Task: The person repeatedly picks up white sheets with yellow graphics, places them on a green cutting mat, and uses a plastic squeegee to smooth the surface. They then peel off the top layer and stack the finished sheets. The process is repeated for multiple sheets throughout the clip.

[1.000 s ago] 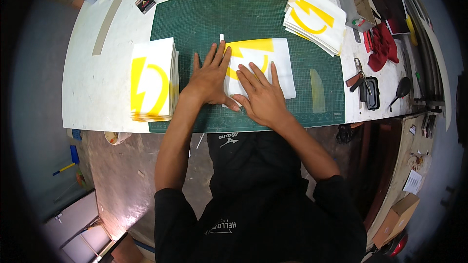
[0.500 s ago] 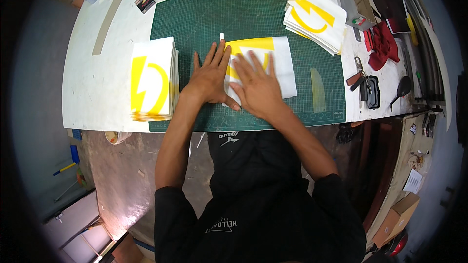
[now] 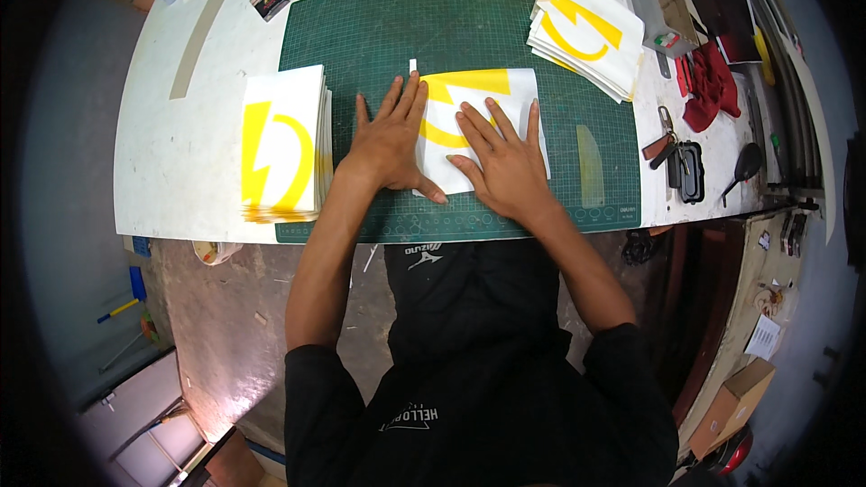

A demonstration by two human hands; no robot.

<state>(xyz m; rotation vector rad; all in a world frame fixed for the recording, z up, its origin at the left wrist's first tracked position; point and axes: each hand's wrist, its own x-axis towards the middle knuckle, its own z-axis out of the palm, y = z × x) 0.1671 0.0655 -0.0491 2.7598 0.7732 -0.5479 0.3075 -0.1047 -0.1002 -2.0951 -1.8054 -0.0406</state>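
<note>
A white sheet with a yellow lightning-bolt design (image 3: pixel 442 108) lies flat on the green cutting mat (image 3: pixel 379 18). My left hand (image 3: pixel 388 140) presses on the sheet's left edge, partly on the mat, fingers spread and thumb stretched to the right. Flat across the sheet's right half rests my right hand (image 3: pixel 507 158), its fingers spread, hiding part of the print. Neither hand grips anything. Just above my left fingertips, a small white strip (image 3: pixel 413 65) pokes out. To the left stands a stack of similar printed sheets (image 3: pixel 284 144).
Another pile of printed sheets (image 3: pixel 591 36) lies at the far right of the mat. A yellowish translucent curved piece (image 3: pixel 590 165) is on the mat's right side. Beyond it are keys (image 3: pixel 663 149), a black tray (image 3: pixel 691 171), a red cloth (image 3: pixel 711 88) and a metal box (image 3: pixel 666 13).
My right hand has slid to the right across the sheet, uncovering more of the yellow print. My left hand has stayed in place at the left edge.
</note>
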